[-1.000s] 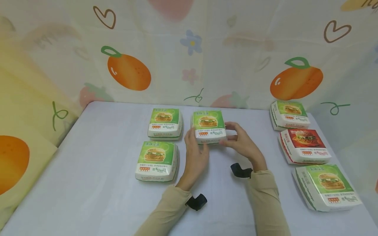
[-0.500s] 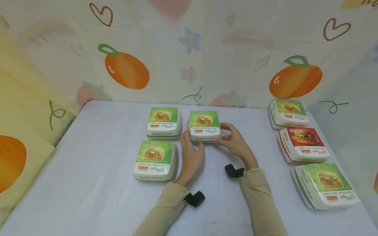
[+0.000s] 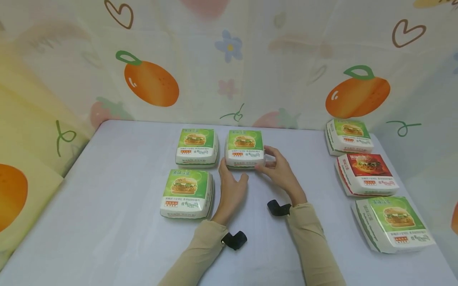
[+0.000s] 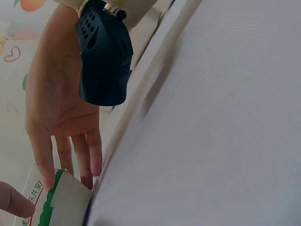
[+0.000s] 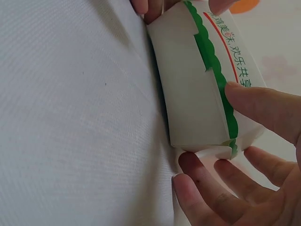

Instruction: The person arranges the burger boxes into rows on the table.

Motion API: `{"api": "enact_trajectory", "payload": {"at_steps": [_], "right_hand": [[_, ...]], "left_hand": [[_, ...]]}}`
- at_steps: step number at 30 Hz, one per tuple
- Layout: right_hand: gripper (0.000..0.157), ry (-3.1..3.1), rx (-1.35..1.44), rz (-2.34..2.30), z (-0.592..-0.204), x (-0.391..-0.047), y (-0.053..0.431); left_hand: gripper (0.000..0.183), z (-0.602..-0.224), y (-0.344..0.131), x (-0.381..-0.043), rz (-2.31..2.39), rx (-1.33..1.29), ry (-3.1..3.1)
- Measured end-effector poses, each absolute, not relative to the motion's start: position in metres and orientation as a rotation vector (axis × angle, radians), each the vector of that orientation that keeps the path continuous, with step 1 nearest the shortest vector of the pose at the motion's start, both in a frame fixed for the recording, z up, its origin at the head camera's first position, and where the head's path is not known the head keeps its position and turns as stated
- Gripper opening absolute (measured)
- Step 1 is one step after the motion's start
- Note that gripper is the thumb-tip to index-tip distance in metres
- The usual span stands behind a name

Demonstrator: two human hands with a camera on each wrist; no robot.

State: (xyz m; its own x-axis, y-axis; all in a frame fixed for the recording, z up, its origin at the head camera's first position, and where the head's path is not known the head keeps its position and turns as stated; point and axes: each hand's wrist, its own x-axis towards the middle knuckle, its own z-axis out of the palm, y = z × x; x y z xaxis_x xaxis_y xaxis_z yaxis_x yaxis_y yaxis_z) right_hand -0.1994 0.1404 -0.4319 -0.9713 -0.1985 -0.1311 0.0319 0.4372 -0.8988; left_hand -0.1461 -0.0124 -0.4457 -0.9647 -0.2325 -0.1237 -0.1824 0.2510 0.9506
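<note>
A green-and-white burger box (image 3: 244, 147) sits at the back middle of the table. My right hand (image 3: 282, 171) grips its near right corner. In the right wrist view, the thumb (image 5: 263, 108) presses the green-edged front and bent fingers lie along the side. My left hand (image 3: 230, 192) is at the near left corner, fingers fairly straight. Seen from the head, its thumb stands slightly off the box front. The left wrist view catches the left thumb tip (image 4: 14, 202) and the right hand (image 4: 63, 94) across the box. Left fingertips are partly hidden.
Two green burger boxes stand to the left, one at the back (image 3: 196, 147) and one nearer (image 3: 187, 194). Along the right edge are a green box (image 3: 348, 136), a red box (image 3: 366, 174) and another green box (image 3: 393, 224). A patterned curtain (image 3: 200, 91) hangs behind the white table (image 3: 107, 222).
The middle burger box has shifted slightly left, nearer the back left box. My right hand moved left with it. The left fingers have slipped back toward the box's near corner. The view drifts slightly.
</note>
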Motion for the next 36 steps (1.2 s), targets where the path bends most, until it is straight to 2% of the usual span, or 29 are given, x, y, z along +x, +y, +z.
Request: {"api": "enact_trajectory", "payload": {"at_steps": [16,36], "right_hand": [[0.074,2.476,-0.163,-1.546,-0.4326,-0.2013,0.1388],[0.075,2.479,-0.138,-1.512,-0.4305,-0.1995,0.1398]], "left_hand": [[0.086,-0.4474,-0.0146,-0.1484,-1.866,0.394,-2.525],[0.085,-0.4458,-0.0141,-0.1483,-1.855,0.412,-2.52]]}}
